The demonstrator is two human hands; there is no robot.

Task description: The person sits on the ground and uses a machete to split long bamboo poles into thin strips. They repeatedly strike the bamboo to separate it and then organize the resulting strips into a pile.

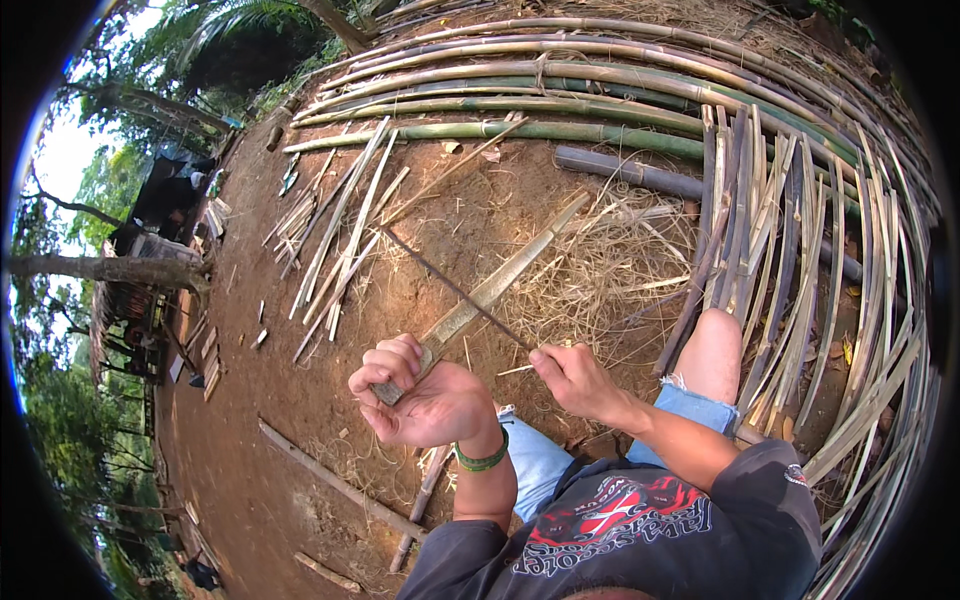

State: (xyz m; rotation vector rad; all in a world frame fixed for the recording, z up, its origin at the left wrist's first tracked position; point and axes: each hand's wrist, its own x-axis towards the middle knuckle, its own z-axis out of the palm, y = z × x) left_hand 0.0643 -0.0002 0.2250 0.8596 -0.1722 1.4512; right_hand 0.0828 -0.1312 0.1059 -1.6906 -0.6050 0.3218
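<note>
My left hand [435, 400] is palm up, with its fingers curled round the near end of a flat bamboo strip [490, 285]. The strip slants away from me to the far right, its tip over a heap of pale shavings [600, 285]. In my right hand [578, 380] is a long, thin, dark tool [440, 272] that looks like a blade seen edge-on. It points to the far left and crosses the strip's middle in view; whether the two touch I cannot tell. My right fist hides the tool's handle.
Long bamboo poles [590, 72] lie in rows at the back. Many split bamboo slats [775, 260] lean across them on the right, beside my bare knee. Pale narrow strips [340, 235] are scattered on the dirt at left, and a thin pole [340, 485] lies nearer me.
</note>
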